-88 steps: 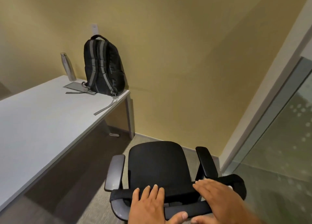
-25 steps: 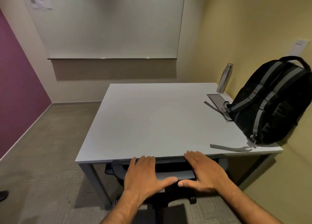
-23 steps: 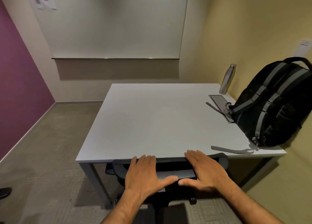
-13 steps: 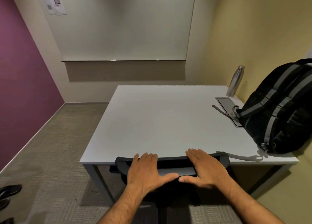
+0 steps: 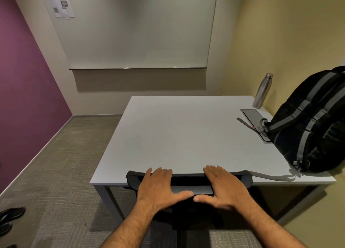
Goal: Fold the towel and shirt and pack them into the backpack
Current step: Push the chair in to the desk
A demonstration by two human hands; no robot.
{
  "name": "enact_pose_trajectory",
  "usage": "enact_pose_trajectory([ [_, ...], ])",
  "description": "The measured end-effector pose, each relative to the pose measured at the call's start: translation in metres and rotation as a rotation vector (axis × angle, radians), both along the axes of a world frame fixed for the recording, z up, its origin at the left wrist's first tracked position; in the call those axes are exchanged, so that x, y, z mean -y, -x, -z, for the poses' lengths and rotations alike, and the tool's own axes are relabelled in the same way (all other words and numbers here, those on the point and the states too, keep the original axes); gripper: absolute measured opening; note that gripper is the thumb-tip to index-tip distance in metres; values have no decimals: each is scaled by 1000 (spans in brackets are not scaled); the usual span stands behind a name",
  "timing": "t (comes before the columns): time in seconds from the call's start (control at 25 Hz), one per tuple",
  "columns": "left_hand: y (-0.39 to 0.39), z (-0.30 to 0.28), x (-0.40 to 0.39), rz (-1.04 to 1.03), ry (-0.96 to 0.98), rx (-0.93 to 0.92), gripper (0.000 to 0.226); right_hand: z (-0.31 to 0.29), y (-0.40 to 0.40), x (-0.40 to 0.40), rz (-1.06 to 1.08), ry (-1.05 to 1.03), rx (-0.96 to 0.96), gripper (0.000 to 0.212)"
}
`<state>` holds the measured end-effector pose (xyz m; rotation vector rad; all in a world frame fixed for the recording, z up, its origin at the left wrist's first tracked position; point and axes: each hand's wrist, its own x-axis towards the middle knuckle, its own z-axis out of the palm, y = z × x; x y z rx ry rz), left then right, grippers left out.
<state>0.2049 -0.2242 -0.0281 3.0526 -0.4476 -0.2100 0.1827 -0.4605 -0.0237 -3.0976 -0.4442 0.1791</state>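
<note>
Both bare forearms reach forward from the bottom edge, angled toward each other. The left hand (image 5: 158, 188) and the right hand (image 5: 223, 187) lie palm down, side by side, fingers straight and pointing ahead. Their thumbs stretch inward, tips nearly meeting between them. Neither hand curls round anything.

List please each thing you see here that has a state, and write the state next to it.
backpack: upright on the table's right side, against the wall; whether zipped cannot be told
bottle: upright, capped
chair: backrest at the table edge
left hand: flat on the backrest
right hand: flat on the backrest
</note>
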Motion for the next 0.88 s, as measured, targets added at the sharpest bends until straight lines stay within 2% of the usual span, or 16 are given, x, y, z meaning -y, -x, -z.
enact_pose_trajectory([
  [0.24, 0, -1, -2, 2, 11, 1, 127, 0, 0, -2, 11, 0, -5, 123],
  [0.6, 5, 2, -6, 46, 87, 49, 129, -1, 5, -1, -10, -35, 62, 111],
  [0.68, 5, 0, -8, 52, 153, 44, 128, -10, 15, -4, 42, -155, 117, 103],
  [0.76, 6, -4, -11, 48, 221, 54, 123, -30, 25, -11, 104, -378, 219, 92],
  [0.88, 4, -20, -10, 46, 277, 134, 119, -92, 49, -16, 132, -842, 604, 60],
])
